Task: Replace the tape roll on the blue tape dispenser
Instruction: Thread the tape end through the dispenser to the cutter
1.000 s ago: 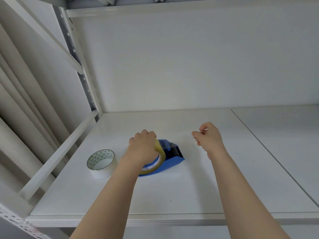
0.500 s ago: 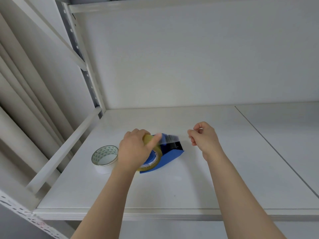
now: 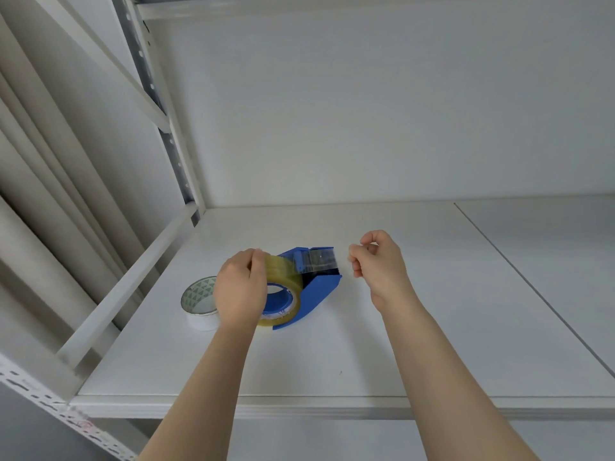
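The blue tape dispenser (image 3: 317,287) lies on the white shelf (image 3: 332,354). A clear yellowish tape roll (image 3: 286,281) with a blue core sits in it. My left hand (image 3: 239,291) grips the roll from the left side. A clear strip of tape (image 3: 321,258) runs from the roll over the dispenser's front end. My right hand (image 3: 379,264) hovers just right of the dispenser, fingers curled and pinched, apart from the strip's end; whether it holds anything I cannot tell.
A second tape roll (image 3: 198,302), white with a green-patterned core, lies on the shelf just left of my left hand. A white rail (image 3: 126,287) and metal upright (image 3: 166,128) bound the shelf's left side. The back wall stands behind.
My left hand has lifted and tilted the roll with the dispenser, so the tape strip over the front shows. My right hand has stayed just right of it.
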